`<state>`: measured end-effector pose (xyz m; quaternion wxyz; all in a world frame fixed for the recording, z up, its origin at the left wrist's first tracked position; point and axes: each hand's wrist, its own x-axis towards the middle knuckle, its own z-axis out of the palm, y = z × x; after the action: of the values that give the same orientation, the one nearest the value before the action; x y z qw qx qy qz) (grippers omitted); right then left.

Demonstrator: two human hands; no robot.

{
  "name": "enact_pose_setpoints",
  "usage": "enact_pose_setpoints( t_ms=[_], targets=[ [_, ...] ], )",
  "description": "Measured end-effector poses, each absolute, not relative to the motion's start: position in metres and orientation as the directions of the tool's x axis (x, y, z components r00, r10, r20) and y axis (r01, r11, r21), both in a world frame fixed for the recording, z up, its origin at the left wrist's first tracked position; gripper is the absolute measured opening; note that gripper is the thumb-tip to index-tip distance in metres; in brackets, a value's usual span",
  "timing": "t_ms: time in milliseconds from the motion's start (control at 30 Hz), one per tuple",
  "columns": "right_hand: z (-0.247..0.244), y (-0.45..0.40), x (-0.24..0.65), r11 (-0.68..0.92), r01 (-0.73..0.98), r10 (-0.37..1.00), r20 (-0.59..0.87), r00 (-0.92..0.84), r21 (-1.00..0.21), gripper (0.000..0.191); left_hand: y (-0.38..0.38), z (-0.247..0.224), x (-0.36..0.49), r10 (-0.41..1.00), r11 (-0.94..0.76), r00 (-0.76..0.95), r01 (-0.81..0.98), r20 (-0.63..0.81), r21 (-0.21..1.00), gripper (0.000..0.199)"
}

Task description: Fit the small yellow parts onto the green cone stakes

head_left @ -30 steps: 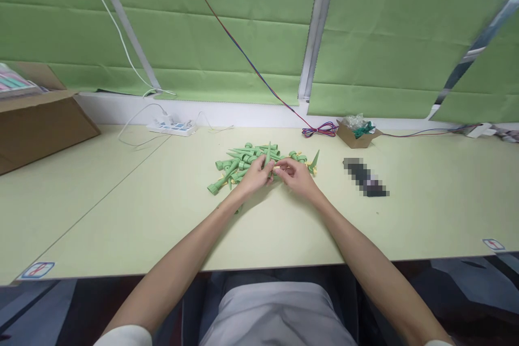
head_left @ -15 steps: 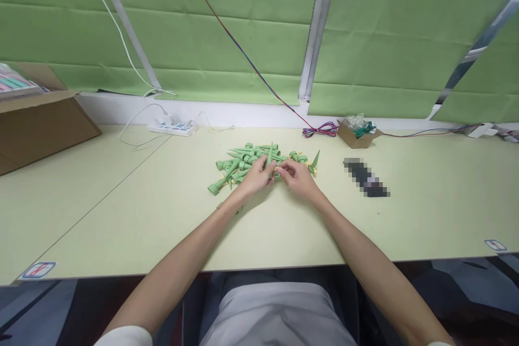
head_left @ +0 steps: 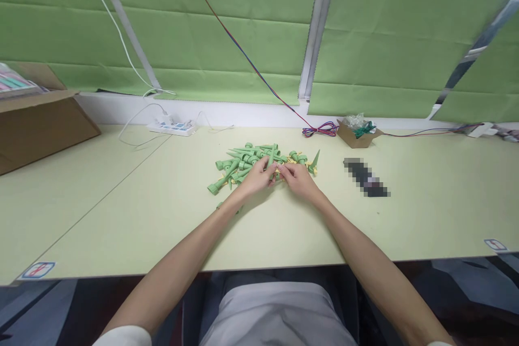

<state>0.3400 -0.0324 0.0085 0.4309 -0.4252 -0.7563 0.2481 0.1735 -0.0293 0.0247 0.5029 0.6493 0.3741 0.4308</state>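
We find both hands over the near edge of a heap of green parts (head_left: pixel 245 165) at the middle of the pale table (head_left: pixel 284 238). We record the left hand (head_left: pixel 256 178) with its fingers closed around a green spike (head_left: pixel 273 155), whose pointed end aims away from the person's body and leans slightly to the right. The right hand (head_left: pixel 299 179) sits just beside it, its thumb and forefinger drawn narrow and meeting near the lower end of the spike; we cannot tell whether a small part is pinched between them.

We note that the heap holds tapered pieces and round ribbed caps lying in various directions, with small yellow pieces (head_left: pixel 299 154) among them, chiefly on the right side. One further green part (head_left: pixel 239 210) lies nearer the person, partly hidden by the left forearm.

To the right of the heap, we observe a dark object (head_left: pixel 365 177), blurred beyond identification. Behind it stands a small open carton (head_left: pixel 354 138) containing clear and green material, beside a coil of red and blue cable (head_left: pixel 320 130). Toward the rear left we list a white power strip (head_left: pixel 172 128) and, well apart, a large cardboard box (head_left: pixel 40 132)
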Motion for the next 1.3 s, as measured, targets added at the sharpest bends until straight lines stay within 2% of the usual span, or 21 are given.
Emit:
enact_pose_setpoints(
  t_ms=[233, 433, 767, 900, 1133, 1300],
  targets=[
    [0.0067, -0.0313, 0.3389, 0.479, 0.413, 0.878, 0.413, -0.243, -0.775, 0.06, -0.0292, 0.0254, 0.1746, 0.924, -0.193, 0.344, 0.044, 0.166, 0.98, 0.039],
    [0.0041, -0.0298, 0.3404, 0.46, 0.326, 0.887, 0.413, -0.207, -0.826, 0.033, -0.0291, 0.0286, 0.1738, 0.958, -0.146, 0.257, 0.047, 0.129, 0.988, 0.037],
    [0.0038, -0.0312, 0.3397, 0.496, 0.283, 0.863, 0.43, -0.265, -0.821, 0.02, -0.0316, 0.0286, 0.1746, 0.955, -0.169, 0.262, 0.1, 0.138, 0.98, 0.038],
    [0.0055, -0.032, 0.3398, 0.49, 0.324, 0.868, 0.416, -0.272, -0.809, 0.024, -0.0318, 0.0284, 0.1745, 0.952, -0.173, 0.274, 0.114, 0.136, 0.978, 0.037],
    [0.0083, -0.0327, 0.3404, 0.523, 0.407, 0.851, 0.441, -0.283, -0.748, 0.043, -0.0302, 0.0255, 0.1745, 0.932, -0.198, 0.324, 0.081, 0.162, 0.977, 0.038],
    [0.0075, -0.0317, 0.3399, 0.488, 0.415, 0.872, 0.408, -0.272, -0.767, 0.052, -0.0285, 0.0234, 0.1748, 0.929, -0.205, 0.329, 0.085, 0.167, 0.975, 0.039]
  ],
)
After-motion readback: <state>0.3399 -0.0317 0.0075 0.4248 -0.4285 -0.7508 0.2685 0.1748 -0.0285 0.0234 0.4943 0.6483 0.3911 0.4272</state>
